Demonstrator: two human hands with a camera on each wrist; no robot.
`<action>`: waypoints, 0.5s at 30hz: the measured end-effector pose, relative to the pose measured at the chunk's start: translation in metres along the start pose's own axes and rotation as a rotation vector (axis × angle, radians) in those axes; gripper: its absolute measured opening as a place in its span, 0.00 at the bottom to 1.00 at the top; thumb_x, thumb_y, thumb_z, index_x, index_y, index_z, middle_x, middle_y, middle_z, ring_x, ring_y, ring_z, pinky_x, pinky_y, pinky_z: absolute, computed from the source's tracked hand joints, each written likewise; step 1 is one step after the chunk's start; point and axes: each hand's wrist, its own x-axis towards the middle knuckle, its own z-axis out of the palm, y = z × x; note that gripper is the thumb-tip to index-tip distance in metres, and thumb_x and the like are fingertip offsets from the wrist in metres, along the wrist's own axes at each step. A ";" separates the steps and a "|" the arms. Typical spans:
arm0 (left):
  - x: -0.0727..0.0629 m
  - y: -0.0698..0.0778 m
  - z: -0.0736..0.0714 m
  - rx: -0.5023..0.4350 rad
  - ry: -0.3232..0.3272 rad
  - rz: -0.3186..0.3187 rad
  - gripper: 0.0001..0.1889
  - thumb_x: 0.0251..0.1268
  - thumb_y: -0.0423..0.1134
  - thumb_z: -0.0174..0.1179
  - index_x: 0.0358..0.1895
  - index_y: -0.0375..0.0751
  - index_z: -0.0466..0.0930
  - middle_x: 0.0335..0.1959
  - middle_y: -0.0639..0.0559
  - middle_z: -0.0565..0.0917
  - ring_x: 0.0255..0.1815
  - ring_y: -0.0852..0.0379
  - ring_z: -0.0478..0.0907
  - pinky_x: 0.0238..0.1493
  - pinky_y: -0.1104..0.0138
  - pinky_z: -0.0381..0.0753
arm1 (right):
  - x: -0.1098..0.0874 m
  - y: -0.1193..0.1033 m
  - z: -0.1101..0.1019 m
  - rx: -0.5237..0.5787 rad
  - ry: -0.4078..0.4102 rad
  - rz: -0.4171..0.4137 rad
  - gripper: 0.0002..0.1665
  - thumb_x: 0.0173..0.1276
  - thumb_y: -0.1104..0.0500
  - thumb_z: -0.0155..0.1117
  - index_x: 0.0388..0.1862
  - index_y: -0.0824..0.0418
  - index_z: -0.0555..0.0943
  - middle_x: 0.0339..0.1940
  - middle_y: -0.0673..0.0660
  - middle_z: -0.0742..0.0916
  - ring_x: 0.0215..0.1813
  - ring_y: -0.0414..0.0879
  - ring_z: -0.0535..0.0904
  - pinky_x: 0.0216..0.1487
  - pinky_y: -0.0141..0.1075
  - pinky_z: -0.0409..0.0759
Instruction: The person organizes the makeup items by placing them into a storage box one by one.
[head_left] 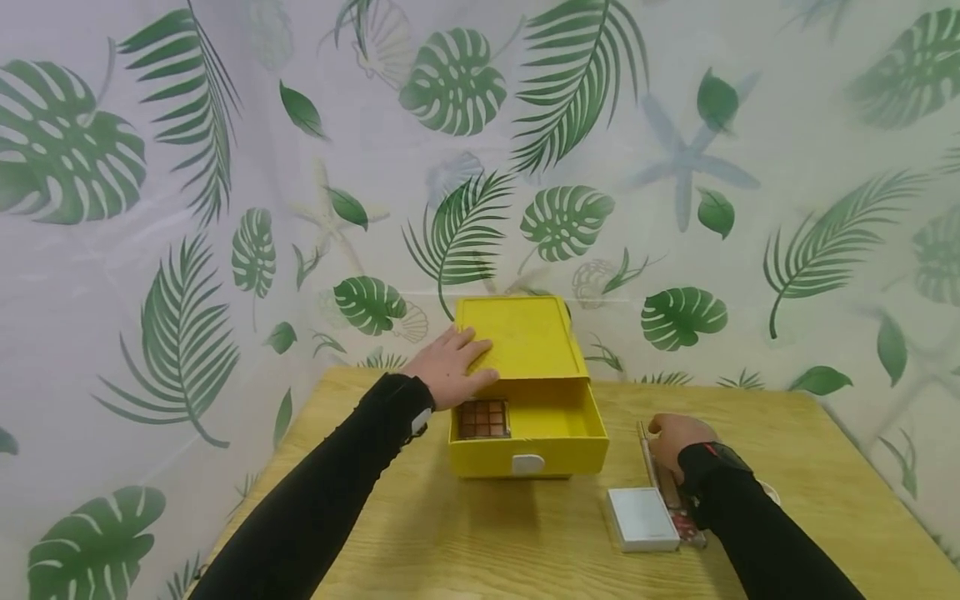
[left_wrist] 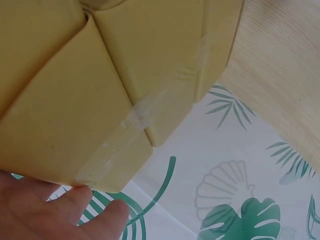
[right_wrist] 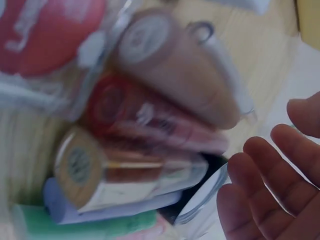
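Observation:
A yellow drawer box [head_left: 517, 342] stands mid-table with its drawer [head_left: 476, 457] pulled out. Inside the drawer, at the left, lies a palette of brown pans [head_left: 483, 419]. My left hand [head_left: 448, 367] rests on the box's left top edge; in the left wrist view its fingers lie along the taped yellow side [left_wrist: 115, 125]. On the right, my right hand [head_left: 678, 440] hovers by a group of cosmetics, fingers slightly bent and nothing seen between them. The right wrist view shows a red tube [right_wrist: 155, 120], a pinkish-beige tube [right_wrist: 175, 65] and a gold-capped bottle [right_wrist: 120, 172], all blurred.
A white square box [head_left: 642, 518] lies left of the cosmetics. A clear case with a red round [right_wrist: 47, 35], a green tube [right_wrist: 85, 225] and a round white-faced item [right_wrist: 202, 197] are near the right hand. Leaf-printed sheeting [head_left: 457, 217] hangs behind the wooden table [head_left: 405, 533].

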 end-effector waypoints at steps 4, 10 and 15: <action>0.001 0.000 0.000 0.009 -0.002 -0.009 0.35 0.78 0.63 0.44 0.80 0.52 0.59 0.82 0.45 0.54 0.82 0.44 0.43 0.80 0.53 0.45 | 0.002 0.014 0.003 0.037 0.020 0.013 0.20 0.69 0.62 0.59 0.57 0.72 0.79 0.44 0.68 0.87 0.44 0.63 0.83 0.44 0.57 0.82; 0.003 0.001 0.001 0.029 -0.011 -0.032 0.35 0.77 0.65 0.43 0.81 0.53 0.58 0.82 0.47 0.53 0.83 0.46 0.42 0.80 0.54 0.44 | -0.002 0.032 -0.002 0.074 0.070 0.057 0.23 0.69 0.62 0.58 0.59 0.73 0.77 0.51 0.74 0.83 0.46 0.67 0.81 0.40 0.57 0.80; -0.001 0.002 -0.001 0.021 -0.014 -0.035 0.35 0.78 0.64 0.44 0.81 0.53 0.59 0.82 0.47 0.53 0.83 0.45 0.42 0.80 0.54 0.44 | -0.009 0.047 -0.004 0.061 0.113 0.085 0.26 0.65 0.62 0.61 0.60 0.73 0.77 0.50 0.77 0.79 0.41 0.66 0.78 0.36 0.55 0.78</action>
